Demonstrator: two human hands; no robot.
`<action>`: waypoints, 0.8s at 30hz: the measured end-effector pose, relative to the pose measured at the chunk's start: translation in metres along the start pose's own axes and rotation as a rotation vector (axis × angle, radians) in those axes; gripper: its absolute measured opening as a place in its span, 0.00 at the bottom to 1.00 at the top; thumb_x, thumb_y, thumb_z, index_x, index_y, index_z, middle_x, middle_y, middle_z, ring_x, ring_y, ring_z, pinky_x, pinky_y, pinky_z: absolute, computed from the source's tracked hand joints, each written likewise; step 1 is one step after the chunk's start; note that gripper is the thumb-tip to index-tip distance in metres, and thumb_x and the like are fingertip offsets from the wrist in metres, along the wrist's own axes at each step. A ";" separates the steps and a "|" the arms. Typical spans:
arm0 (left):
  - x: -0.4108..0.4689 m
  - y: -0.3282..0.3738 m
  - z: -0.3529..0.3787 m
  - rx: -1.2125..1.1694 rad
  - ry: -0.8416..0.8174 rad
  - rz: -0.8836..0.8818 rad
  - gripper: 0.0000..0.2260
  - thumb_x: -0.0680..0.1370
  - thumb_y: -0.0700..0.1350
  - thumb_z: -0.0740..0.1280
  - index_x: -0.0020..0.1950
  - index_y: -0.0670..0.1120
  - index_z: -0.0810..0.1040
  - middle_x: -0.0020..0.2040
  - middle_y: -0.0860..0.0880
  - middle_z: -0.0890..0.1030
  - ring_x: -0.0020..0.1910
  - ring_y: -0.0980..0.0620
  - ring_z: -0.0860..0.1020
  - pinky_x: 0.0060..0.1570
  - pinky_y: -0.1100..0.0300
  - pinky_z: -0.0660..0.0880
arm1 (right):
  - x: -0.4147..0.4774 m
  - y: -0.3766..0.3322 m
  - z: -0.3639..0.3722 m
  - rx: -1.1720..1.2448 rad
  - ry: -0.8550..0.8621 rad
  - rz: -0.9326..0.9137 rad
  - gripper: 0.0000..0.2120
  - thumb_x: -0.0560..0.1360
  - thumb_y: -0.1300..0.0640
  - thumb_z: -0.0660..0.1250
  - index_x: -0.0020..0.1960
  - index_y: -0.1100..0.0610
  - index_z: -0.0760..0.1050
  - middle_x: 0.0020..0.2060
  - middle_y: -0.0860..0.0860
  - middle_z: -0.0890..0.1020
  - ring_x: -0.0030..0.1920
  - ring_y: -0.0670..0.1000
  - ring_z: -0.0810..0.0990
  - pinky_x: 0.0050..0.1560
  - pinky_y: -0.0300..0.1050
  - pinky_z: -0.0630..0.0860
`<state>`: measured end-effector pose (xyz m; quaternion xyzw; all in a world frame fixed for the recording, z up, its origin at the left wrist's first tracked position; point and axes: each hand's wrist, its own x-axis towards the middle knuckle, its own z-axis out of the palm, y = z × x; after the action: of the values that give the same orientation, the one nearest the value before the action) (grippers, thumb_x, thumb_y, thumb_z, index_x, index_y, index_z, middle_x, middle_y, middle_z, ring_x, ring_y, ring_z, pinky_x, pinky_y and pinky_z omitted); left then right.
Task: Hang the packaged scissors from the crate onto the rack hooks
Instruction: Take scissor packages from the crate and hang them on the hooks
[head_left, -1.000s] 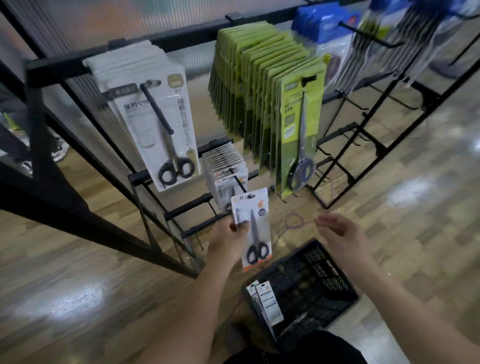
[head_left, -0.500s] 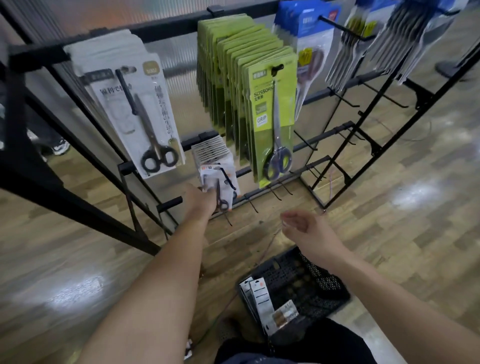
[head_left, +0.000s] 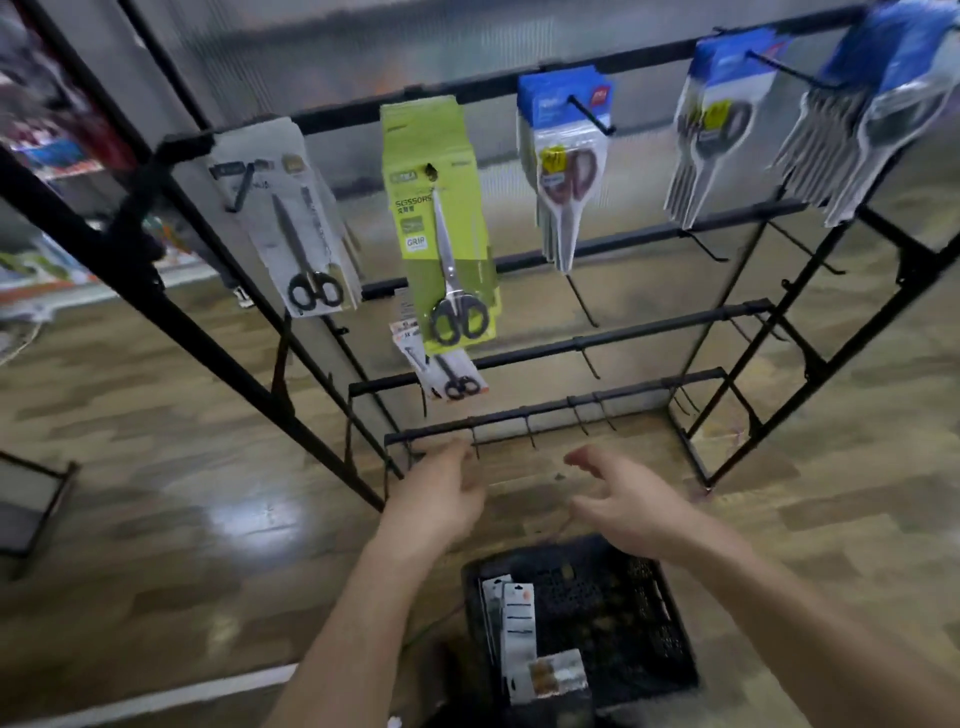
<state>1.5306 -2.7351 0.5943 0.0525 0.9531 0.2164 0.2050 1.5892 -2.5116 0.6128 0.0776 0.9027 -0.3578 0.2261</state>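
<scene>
While both hands hover empty above the floor, the next pack waits below and behind them. The left hand (head_left: 441, 499) has its fingers loosely apart and holds nothing; it sits just beneath the lowest rail of the black wire rack (head_left: 545, 410), whose short hooks (head_left: 530, 439) point toward it. Up and slightly beyond this hand hangs a small orange-edged scissors pack (head_left: 452, 379), tucked under the long green scissors card (head_left: 441, 234); further left of that hangs a grey card of black-handled scissors (head_left: 301, 234).

The right hand (head_left: 628, 509) is likewise spread and empty, fingers curled a little. Directly below and nearer the body than this hand lies the black plastic crate (head_left: 623, 597), and in its left part stand the remaining packaged scissors (head_left: 517, 623), upright on edge with their long axis running roughly toward the person. By my reading either hand can drop onto them; the left sits a touch closer to that side of the crate, while the right is over the crate's open middle.

Up and right of the right hand hang blue-topped packs (head_left: 566, 156). The floor (head_left: 208, 493) is glossy wood-pattern planking, with a translucent ribbed wall behind the rack.
</scene>
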 end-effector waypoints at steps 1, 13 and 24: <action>-0.012 0.011 0.003 0.028 0.026 0.022 0.25 0.82 0.52 0.66 0.78 0.52 0.68 0.73 0.50 0.75 0.68 0.49 0.75 0.66 0.54 0.74 | -0.005 0.009 -0.002 -0.030 0.007 0.001 0.28 0.79 0.49 0.66 0.78 0.48 0.64 0.70 0.49 0.75 0.56 0.49 0.81 0.60 0.47 0.79; -0.058 0.057 0.019 0.286 0.094 0.046 0.23 0.82 0.53 0.64 0.76 0.51 0.68 0.70 0.50 0.74 0.68 0.48 0.74 0.65 0.49 0.74 | -0.029 0.057 0.014 -0.014 0.062 0.036 0.33 0.79 0.46 0.66 0.80 0.50 0.60 0.73 0.54 0.73 0.69 0.56 0.75 0.66 0.52 0.76; -0.082 0.002 0.025 0.373 0.112 0.088 0.21 0.82 0.52 0.63 0.75 0.50 0.68 0.69 0.48 0.75 0.67 0.46 0.74 0.61 0.50 0.75 | -0.049 0.028 0.068 -0.087 0.016 0.063 0.33 0.79 0.46 0.65 0.81 0.50 0.59 0.74 0.55 0.70 0.72 0.57 0.72 0.68 0.52 0.73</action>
<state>1.6156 -2.7391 0.6042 0.1190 0.9834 0.0473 0.1284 1.6652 -2.5367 0.5750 0.0991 0.9162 -0.3104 0.2333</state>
